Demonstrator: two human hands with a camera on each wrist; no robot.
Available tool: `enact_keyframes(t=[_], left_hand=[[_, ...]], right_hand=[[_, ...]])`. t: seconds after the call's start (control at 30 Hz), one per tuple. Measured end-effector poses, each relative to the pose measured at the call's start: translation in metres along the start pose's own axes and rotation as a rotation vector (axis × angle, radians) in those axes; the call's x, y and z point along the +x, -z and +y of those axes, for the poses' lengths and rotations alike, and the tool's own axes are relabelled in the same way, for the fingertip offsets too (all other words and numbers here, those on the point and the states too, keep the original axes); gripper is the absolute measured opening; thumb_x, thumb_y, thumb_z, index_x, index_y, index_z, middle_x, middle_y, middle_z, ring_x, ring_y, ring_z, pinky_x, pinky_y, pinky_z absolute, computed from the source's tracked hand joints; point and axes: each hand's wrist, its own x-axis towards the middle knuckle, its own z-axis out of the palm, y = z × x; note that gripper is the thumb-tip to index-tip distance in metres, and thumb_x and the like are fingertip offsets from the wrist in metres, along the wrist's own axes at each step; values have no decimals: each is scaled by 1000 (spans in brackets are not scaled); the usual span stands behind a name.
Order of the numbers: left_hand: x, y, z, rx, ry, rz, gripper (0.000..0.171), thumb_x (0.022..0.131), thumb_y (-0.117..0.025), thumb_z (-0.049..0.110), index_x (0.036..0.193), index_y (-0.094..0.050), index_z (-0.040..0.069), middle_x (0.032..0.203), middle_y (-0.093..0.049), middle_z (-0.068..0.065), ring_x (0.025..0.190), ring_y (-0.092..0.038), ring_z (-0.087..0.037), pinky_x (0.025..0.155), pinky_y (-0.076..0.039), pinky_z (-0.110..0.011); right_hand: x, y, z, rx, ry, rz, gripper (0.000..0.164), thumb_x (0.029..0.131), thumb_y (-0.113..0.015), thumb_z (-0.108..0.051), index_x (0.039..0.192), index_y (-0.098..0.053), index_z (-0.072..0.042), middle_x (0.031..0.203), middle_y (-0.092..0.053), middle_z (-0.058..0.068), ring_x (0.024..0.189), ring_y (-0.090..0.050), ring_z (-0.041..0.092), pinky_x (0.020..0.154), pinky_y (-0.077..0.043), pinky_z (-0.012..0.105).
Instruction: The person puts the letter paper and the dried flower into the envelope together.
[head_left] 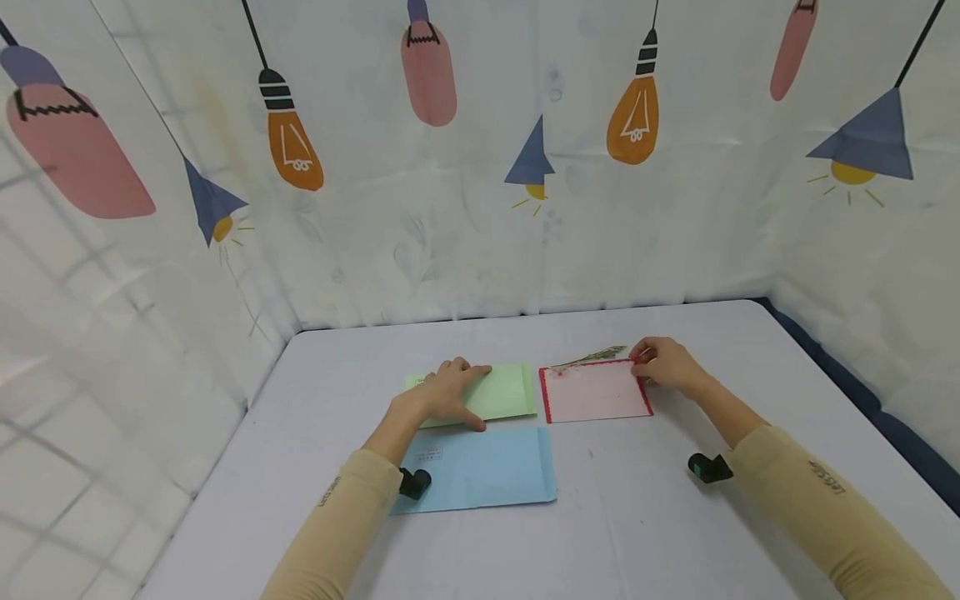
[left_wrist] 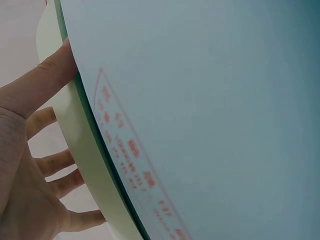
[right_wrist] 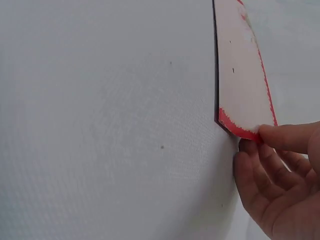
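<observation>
Right-hand fingers (right_wrist: pixel 295 137) pinch a corner of a pink, red-edged, rectangular paper card (head_left: pixel 596 396) extending left of them. Left hand (head_left: pixel 441 395): fingers spread wide over a pale-green paper envelope (head_left: pixel 508 392). Likely step: taking up the card; next probably needs a steady pinch.

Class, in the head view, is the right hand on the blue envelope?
No, the right hand pinches the pink red-edged card instead.
</observation>
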Motion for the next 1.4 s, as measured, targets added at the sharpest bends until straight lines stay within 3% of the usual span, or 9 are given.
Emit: enact_keyframes(t=[0.37, 0.57, 0.9, 1.07, 1.4], left_hand=[[0, -1, 1, 7, 5, 4, 100, 76, -89, 51, 159, -40, 24, 145, -44, -12, 133, -40, -33, 109, -34, -60], [0, 0, 2, 9, 15, 2, 99, 77, -89, 50, 159, -40, 25, 145, -44, -11, 132, -40, -32, 108, -36, -58], [0, 1, 4, 1, 22, 6, 100, 76, -89, 51, 159, -40, 24, 144, -44, -11, 132, -40, -32, 106, -37, -57], [-1, 1, 3, 6, 25, 12, 100, 76, -90, 50, 159, -41, 24, 144, -45, -11, 132, -41, -32, 106, -38, -57], [0, 1, 2, 2, 5, 6, 100, 76, -90, 50, 159, -41, 23, 143, -45, -12, 132, -41, -33, 107, -36, -58]], right_hand=[[0, 11, 5, 234, -12, -61, 34, 101, -65, -8, 129, -56, 9, 119, -61, 23, 96, -65, 24, 84, -58, 33], [0, 12, 2, 303, -36, -67, 39, 102, -64, -8, 134, -51, 10, 123, -59, 25, 97, -65, 22, 84, -58, 31], [3, 16, 0, 359, -61, -54, 37, 102, -64, -8, 133, -53, 9, 122, -61, 23, 95, -66, 21, 87, -57, 32], [4, 9, 2, 391, -58, -85, 39, 101, -66, -8, 133, -52, 9, 122, -61, 23, 95, -67, 21, 87, -57, 32], [3, 0, -5, 358, -31, -47, 35, 99, -67, -7, 129, -57, 10, 118, -65, 24, 89, -71, 22, 82, -59, 33]])
